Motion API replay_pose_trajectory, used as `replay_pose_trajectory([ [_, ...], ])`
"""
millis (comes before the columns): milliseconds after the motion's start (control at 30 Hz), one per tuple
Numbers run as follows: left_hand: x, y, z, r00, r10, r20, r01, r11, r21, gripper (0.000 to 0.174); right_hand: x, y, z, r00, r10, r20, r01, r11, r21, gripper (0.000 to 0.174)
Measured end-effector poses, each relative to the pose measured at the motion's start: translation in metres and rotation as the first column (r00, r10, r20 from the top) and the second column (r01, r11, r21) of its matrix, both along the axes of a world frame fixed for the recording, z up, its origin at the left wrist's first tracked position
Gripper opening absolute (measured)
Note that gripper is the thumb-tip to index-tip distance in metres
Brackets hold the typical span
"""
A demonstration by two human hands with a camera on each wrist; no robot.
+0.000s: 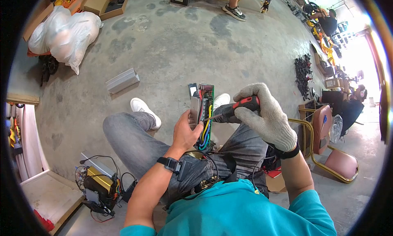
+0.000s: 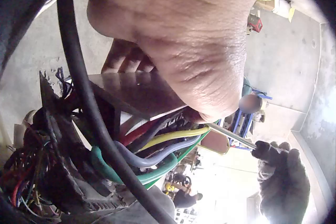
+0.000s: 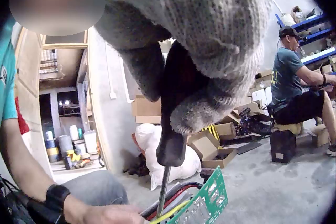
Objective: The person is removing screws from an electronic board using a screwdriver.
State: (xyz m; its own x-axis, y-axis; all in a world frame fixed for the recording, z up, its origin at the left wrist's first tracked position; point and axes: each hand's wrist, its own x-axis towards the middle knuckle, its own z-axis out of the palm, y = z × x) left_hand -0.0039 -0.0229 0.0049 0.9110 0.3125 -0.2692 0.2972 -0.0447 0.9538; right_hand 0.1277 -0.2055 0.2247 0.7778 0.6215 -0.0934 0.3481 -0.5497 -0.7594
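While the gloved right hand (image 1: 270, 118) grasps a red-and-black screwdriver (image 1: 247, 104), shaft (image 3: 164, 186) slanting to the wires (image 2: 176, 137), the bare left hand (image 1: 185, 132) grips the metal plate (image 1: 196, 106) of a circuit assembly (image 1: 206, 92) held between the person's knees (image 1: 116, 126). Assembly: green board (image 3: 214, 195); yellow, blue and green wires. On the concrete floor (image 1: 176, 43), ahead and leftward, well apart: one silver metal housing (image 1: 122, 81).

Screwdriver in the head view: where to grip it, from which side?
Likely best round the thick red-and-black handle, from the person's right, as the gloved right hand does. The handle points that way, away from the wires; the thin metal shaft runs toward them and would give less to hold.
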Motion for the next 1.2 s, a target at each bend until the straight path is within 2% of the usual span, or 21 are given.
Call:
replay_pose_trajectory([
  [100,0.000,0.000,-0.008,1.000,0.012,0.004,-0.012,1.000,0.003,0.067,-0.001,-0.003,-0.005,0.999,-0.024,-0.040,0.025,1.000,0.013,0.039],
  [333,-0.001,-0.001,-0.012,0.999,0.038,-0.006,-0.039,0.999,-0.032,0.069,-0.005,-0.003,-0.009,0.996,0.022,0.084,-0.024,0.999,0.025,0.039],
  [500,0.001,0.000,-0.011,0.999,0.047,0.001,-0.047,0.999,0.002,0.064,-0.007,-0.001,-0.003,0.997,0.019,0.076,-0.020,1.000,0.012,0.040],
  [567,0.000,0.000,-0.008,0.998,0.054,-0.014,-0.053,0.998,0.019,0.064,-0.009,-0.001,-0.002,0.987,0.053,0.150,-0.057,0.998,0.017,0.041],
  [733,-0.001,0.001,-0.010,0.998,0.035,-0.059,-0.033,0.998,0.045,0.063,-0.015,0.008,0.005,0.981,0.096,0.167,-0.094,0.995,-0.017,0.044],
  [900,0.000,-0.002,-0.011,0.993,0.093,-0.066,-0.084,0.988,0.129,0.060,-0.015,0.015,0.003,0.966,0.136,0.222,-0.126,0.990,-0.058,0.046],
  [1200,0.001,-0.002,0.002,0.991,0.113,-0.076,-0.101,0.984,0.146,0.067,-0.016,0.027,-0.001,0.956,0.170,0.241,-0.152,0.984,-0.091,0.042],
])
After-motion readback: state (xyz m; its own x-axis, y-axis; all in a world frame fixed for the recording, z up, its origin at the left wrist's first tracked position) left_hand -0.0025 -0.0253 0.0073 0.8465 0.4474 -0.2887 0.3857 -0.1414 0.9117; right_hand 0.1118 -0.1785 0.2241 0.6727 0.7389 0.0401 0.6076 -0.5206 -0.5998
